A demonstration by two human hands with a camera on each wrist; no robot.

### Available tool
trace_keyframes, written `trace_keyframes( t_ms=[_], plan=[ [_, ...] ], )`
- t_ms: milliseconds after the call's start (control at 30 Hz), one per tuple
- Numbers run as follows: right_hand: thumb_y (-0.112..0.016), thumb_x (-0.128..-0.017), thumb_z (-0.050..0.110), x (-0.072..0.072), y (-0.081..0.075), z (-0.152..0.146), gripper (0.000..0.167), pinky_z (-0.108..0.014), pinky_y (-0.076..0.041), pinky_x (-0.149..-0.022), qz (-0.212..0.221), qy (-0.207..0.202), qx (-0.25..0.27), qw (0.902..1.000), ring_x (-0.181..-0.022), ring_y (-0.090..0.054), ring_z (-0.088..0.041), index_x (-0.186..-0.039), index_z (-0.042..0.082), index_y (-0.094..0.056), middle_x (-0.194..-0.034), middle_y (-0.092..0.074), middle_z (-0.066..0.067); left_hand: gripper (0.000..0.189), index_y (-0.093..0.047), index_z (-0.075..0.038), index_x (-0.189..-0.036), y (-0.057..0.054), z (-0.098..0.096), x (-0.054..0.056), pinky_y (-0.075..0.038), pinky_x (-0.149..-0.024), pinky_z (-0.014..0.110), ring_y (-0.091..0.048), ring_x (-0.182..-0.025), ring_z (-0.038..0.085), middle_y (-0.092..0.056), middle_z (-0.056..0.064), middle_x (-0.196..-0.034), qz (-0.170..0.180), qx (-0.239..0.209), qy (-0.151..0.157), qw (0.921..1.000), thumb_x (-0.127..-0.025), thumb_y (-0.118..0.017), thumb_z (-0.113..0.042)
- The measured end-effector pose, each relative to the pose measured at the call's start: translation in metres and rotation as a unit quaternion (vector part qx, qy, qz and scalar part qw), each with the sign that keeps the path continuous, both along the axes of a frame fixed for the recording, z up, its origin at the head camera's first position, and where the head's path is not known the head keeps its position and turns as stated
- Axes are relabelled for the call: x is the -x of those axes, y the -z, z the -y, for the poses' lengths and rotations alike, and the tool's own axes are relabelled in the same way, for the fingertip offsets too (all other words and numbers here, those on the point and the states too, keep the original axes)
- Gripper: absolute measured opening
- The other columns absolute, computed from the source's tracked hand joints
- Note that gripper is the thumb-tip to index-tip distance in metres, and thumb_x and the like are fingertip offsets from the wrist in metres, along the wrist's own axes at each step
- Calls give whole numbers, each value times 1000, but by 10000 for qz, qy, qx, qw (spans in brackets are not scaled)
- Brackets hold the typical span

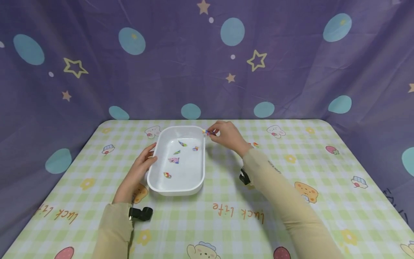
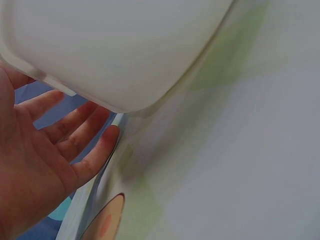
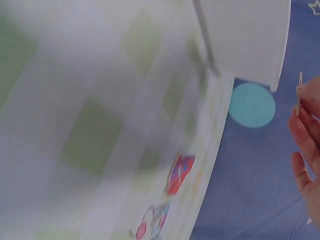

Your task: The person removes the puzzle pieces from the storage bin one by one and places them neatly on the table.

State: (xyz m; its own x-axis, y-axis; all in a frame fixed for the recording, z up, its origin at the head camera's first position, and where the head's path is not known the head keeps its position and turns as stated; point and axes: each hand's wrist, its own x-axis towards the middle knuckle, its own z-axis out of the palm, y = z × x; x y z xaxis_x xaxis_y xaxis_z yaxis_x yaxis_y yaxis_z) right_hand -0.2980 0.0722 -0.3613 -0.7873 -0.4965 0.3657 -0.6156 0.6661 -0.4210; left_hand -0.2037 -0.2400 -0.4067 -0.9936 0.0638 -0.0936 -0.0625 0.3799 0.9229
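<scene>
A white rectangular tray [image 1: 177, 190] stands on the table, with several small flat coloured pieces inside, among them a pink and purple one [image 1: 174, 160]. At its left side my left hand [image 1: 139, 169] holds the rim, thumb over the edge and fingers along the outer wall. The left wrist view shows those fingers [image 2: 82, 131] spread beneath the lip. By the tray's far right corner, my right hand [image 1: 226, 136] pinches a small flat multicoloured piece [image 1: 207, 132] between thumb and fingertips. Seen edge-on in the right wrist view, that piece is thin with a light edge.
More flat pieces lie on the table right of the tray, partly behind my right wrist, including a red and purple one [image 3: 180, 175]. A green checked cloth [image 1: 226, 237] covers the table. Behind its far edge hangs a purple curtain [image 1: 181, 72].
</scene>
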Motion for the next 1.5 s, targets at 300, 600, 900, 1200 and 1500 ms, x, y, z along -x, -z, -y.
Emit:
trace_keyframes(
  t_ms=[300,600,900,1200,1500],
  plan=[
    [-62,-84,19,6,5,-34,23,-32,-48,-77,420,493,-151,9978,-86,-62,-17,-105,12,-68,-100,-65,-2,56,-18,-29,-146,-1,-1,1,-31,-99,50,-36,-121,33,-30,17,-141,-13,-23,40,10000,-95,-42,-34],
    [-61,-83,16,9,10,-73,23,-35,-48,-76,464,804,-143,9956,-86,-62,-21,-104,8,-68,-101,-64,-7,57,-17,-31,-146,-1,-2,1,-30,-100,53,-34,-123,33,-29,17,-142,-3,14,49,10000,-95,-42,-35],
    [-61,-84,18,8,14,-103,22,-39,-45,-82,576,1152,-133,9916,-86,-62,-22,-102,7,-69,-101,-65,-9,57,-16,-32,-146,-2,-3,1,-28,-101,54,-32,-125,34,-27,16,-144,38,-1,16,10000,-95,-42,-34],
    [-61,-83,16,5,25,-131,22,-38,-46,-77,669,1438,-222,9871,-84,-62,-23,-101,6,-69,-98,-65,-11,58,-16,-29,-146,-3,1,0,-29,-99,50,-35,-122,32,-29,17,-141,-50,-87,142,9998,-95,-42,-36],
    [-64,-82,19,4,43,-154,25,-39,-47,-76,1041,1665,-460,9794,-83,-62,-26,-100,2,-68,-93,-67,-14,57,-15,-23,-147,-6,4,-2,-35,-94,44,-38,-118,33,-32,21,-138,-169,149,352,9991,-96,-41,-31]
  ],
)
